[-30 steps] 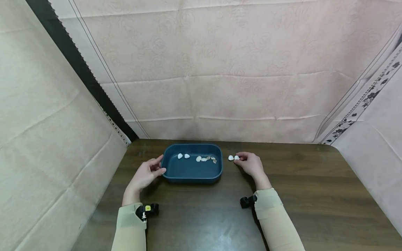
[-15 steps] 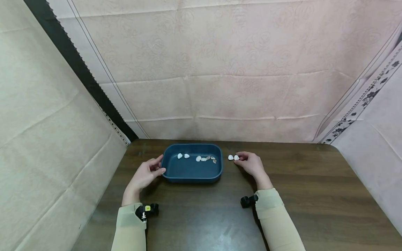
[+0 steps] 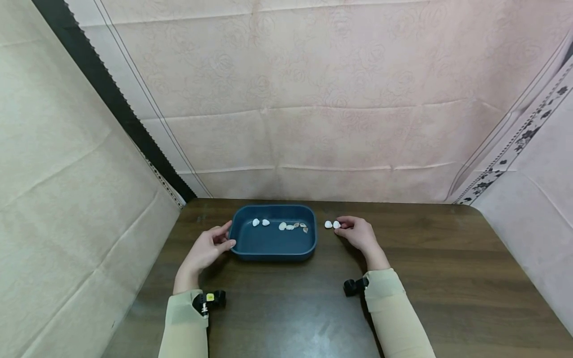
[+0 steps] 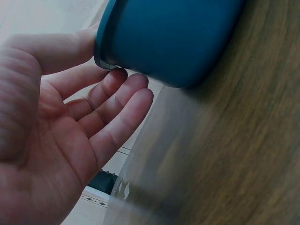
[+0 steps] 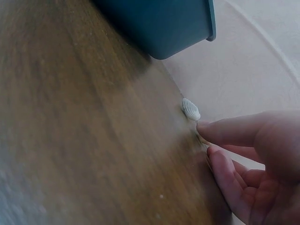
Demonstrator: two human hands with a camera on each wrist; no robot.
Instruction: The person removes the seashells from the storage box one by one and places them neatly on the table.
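Note:
My left hand (image 3: 206, 250) grips the left end of a blue rectangular tray (image 3: 268, 244), thumb over its rim. In the left wrist view the fingertips (image 4: 140, 86) lie against the tray's underside of rim and outer wall. Inside the tray lie two white seashells (image 3: 256, 222) at the left and several white and brownish shells (image 3: 282, 226) nearer the right. On the table right of the tray, my right hand (image 3: 359, 236) pinches a white seashell (image 3: 336, 224), mostly hidden in the right wrist view. Beside it lies another ribbed white seashell (image 5: 190, 109), apart from the fingers.
The brown wooden table (image 3: 291, 303) extends in front of the tray and out to the right. Pale patterned cloth (image 3: 313, 124) hangs behind the table's far edge and along both sides. Each wrist wears a small black camera (image 3: 216, 299).
Both hands, the tray and the shells keep the same arrangement. Only a very slight shift of the head view shows.

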